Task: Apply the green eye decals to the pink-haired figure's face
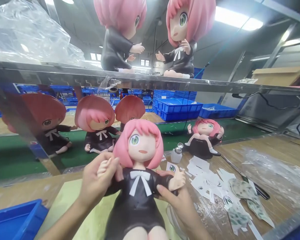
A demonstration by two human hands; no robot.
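Observation:
A pink-haired doll figure in a black dress with a white bow faces me, held upright over the bench. One green eye shows on its face; the other eye area is bare. My left hand is closed around the figure's arm and hand on the left. Under the other arm, my right hand grips the figure's side, thumb on the front of the sleeve. Right of the figure lies a paper piece with a printed green eye, near a small white dispenser bottle with its metal lid raised.
Cut eye decals, scissors or tweezers with black handles and stained cloth lie at right. Similar figures stand on a green belt and a metal shelf. A blue tray sits at lower left.

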